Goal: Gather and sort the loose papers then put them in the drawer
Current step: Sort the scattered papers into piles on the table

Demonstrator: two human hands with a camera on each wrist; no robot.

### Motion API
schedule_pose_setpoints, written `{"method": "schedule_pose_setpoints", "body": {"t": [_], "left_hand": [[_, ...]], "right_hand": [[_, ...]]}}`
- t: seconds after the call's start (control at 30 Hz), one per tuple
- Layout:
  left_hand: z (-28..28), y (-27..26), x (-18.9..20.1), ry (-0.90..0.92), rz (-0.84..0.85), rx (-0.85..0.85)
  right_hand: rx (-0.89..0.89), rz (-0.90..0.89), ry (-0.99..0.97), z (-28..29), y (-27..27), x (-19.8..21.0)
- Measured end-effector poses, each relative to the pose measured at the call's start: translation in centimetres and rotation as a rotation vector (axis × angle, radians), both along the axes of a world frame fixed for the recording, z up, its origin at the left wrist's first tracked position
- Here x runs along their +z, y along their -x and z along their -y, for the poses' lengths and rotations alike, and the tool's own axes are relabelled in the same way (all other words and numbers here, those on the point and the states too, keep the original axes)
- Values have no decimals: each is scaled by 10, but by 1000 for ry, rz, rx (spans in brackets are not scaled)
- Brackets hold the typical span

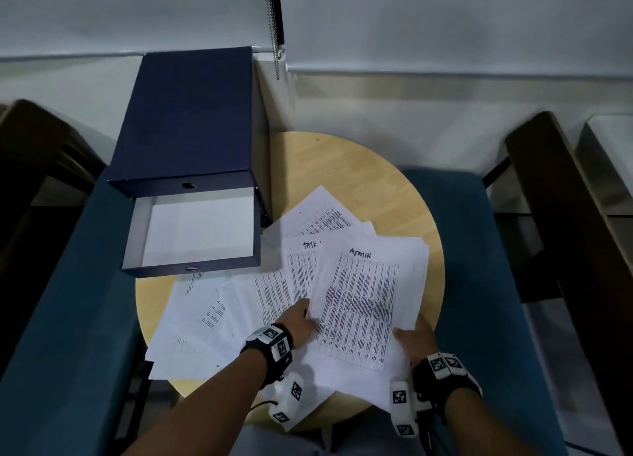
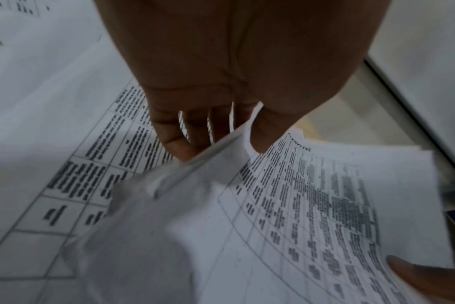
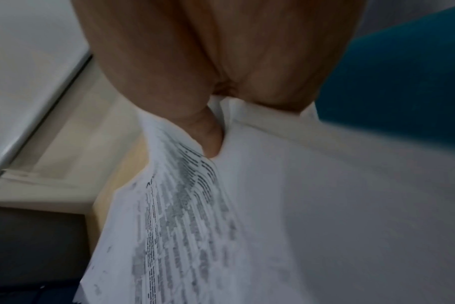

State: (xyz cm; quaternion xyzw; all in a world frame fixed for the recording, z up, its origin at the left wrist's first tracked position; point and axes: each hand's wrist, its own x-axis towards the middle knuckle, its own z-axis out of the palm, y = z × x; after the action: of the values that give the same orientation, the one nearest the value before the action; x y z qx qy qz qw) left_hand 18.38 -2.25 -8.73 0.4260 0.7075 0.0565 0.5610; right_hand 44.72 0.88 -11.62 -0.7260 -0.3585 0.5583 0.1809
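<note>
hands [image 1: 416,341] pinch thin printed sheets [image 1: 363,305]; round wooden table [image 1: 342,167]

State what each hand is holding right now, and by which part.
The right hand grips the sheaf of papers topped by the ADMIN sheet at its near right corner, thumb on top. The left hand pinches the sheaf's left edge.

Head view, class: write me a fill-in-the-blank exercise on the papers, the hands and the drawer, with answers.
1. The dark blue drawer box has its bottom drawer pulled ____.
2. The top sheet of the white printed paper stack bears the handwritten word ____.
3. That stack is gripped at its near edge by the person's ____ hand.
4. The left hand reaches among loose sheets spread on a round ____ table.

Answers: open; ADMIN; right; wooden
</note>
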Motion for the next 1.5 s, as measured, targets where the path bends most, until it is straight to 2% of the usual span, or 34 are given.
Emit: {"method": "schedule_pose_setpoints", "body": {"t": [0.1, 0.17, 0.27, 0.33, 0.43, 0.5, 0.57, 0.63, 0.73, 0.93, 1.0, 1.1, 1.27, 1.3, 1.4, 1.5], "left_hand": [[-9, 7, 15, -123, 51, 189], [-17, 11, 26, -163, 158, 285], [-31, 19, 36, -192, 291, 357], [-37, 20, 38, -289, 321, 408], [-40, 14, 46, -444, 367, 512], [-39, 10, 47, -475, 400, 546], [-34, 7, 43, -465, 368, 535], [-30, 5, 37, -460, 297, 479], [-27, 3, 29, -445, 274, 481], [-22, 13, 40, -427, 222, 339], [-15, 24, 40, -330, 207, 253], [4, 39, 19, -143, 159, 137], [49, 59, -20, 5, 51, 306], [60, 65, -25, 17, 4, 366], [93, 91, -40, 28, -88, 538], [114, 120, -51, 38, -64, 658]], "right_hand": [[-7, -43, -54, -7, -5, 11], [-35, -104, -89, -13, -6, 21], [-9, -157, -158, -21, -2, 36], [-11, -163, -201, -26, 2, 45], [-92, -194, -258, -29, 12, 67], [-192, -220, -276, -27, 18, 75], [-202, -165, -279, -22, 23, 73], [-134, -117, -279, -16, 28, 62], [-84, -83, -261, -11, 33, 51], [-74, -82, -217, -21, 31, 60], [-5, -63, -185, -21, 30, 56], [157, -50, -123, -14, 33, 44], [584, 24, 45, 3, 53, 13], [610, 66, 57, 5, 57, 7], [513, 233, -25, 7, 62, -3], [389, 374, -140, -2, 60, -7]]}}
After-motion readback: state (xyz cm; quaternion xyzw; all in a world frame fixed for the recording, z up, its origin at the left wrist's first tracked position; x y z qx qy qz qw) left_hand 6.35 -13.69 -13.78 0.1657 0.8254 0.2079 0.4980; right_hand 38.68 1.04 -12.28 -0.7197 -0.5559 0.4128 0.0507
